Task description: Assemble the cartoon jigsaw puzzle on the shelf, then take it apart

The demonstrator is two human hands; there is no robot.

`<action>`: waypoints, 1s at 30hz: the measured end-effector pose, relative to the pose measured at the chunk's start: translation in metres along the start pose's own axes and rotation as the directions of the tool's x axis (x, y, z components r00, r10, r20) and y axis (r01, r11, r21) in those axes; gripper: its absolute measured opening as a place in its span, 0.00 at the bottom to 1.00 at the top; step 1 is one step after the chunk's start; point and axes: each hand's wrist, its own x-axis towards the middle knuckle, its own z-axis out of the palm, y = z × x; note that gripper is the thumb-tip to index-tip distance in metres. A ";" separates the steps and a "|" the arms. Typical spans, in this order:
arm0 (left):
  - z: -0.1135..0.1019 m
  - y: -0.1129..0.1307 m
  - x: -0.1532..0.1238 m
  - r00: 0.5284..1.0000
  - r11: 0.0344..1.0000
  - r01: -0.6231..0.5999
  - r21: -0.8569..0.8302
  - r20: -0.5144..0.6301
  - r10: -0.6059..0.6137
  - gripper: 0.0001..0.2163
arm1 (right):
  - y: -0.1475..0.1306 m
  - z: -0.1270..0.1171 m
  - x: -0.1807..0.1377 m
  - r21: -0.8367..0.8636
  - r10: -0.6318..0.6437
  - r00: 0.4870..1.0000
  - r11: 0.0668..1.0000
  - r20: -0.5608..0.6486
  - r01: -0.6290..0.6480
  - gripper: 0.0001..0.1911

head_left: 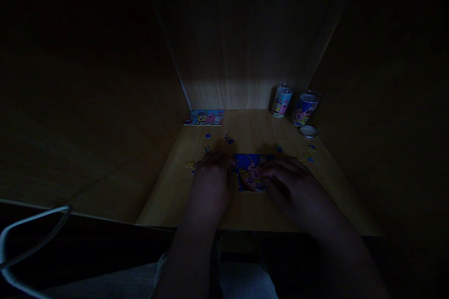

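Observation:
A partly assembled jigsaw puzzle (249, 175), mostly dark blue with pink and yellow cartoon figures, lies flat on the wooden surface. At its left edge rests my left hand (213, 173), fingers curled down and closed; what they hold, if anything, is hidden. My right hand (293, 177) reaches over the puzzle's right side, with bent fingers and the index fingertip on the picture. Its fingers look closed, but dim light hides whether a piece is between them. Loose puzzle pieces (190, 164) lie just left of my left hand. More pieces (308, 158) are beyond my right hand.
Two cartoon-printed cans, one light blue (281, 103) and one purple (304, 110), stand at the back right. A round lid (308, 131) lies before them. A flat picture strip (204, 117) is at the back left. Dark walls enclose the surface; a white cable (31, 219) loops lower left.

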 end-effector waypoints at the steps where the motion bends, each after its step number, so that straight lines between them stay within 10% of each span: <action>1: 0.000 0.000 0.000 1.000 1.000 -0.008 0.004 0.020 0.008 0.17 | 0.000 0.000 0.000 -0.005 0.002 1.000 1.000 -0.006 -0.002 0.09; 11: 0.004 -0.001 0.000 1.000 0.999 -0.031 -0.028 -0.003 0.031 0.18 | 0.005 0.003 -0.001 -0.019 -0.012 1.000 1.000 -0.013 0.012 0.09; 20: -0.026 -0.025 -0.009 0.899 0.973 0.229 -0.042 -0.374 -0.228 0.15 | 0.004 0.002 0.000 -0.005 -0.015 1.000 1.000 -0.023 0.015 0.10; 25: -0.051 -0.033 -0.015 0.874 0.919 0.394 0.029 -0.320 -0.365 0.13 | 0.004 0.002 -0.001 -0.007 -0.015 1.000 1.000 -0.018 0.015 0.11; 30: -0.068 -0.017 -0.024 0.949 0.949 0.316 -0.003 0.024 -0.316 0.11 | 0.004 0.003 -0.002 -0.010 -0.006 1.000 1.000 -0.019 0.005 0.10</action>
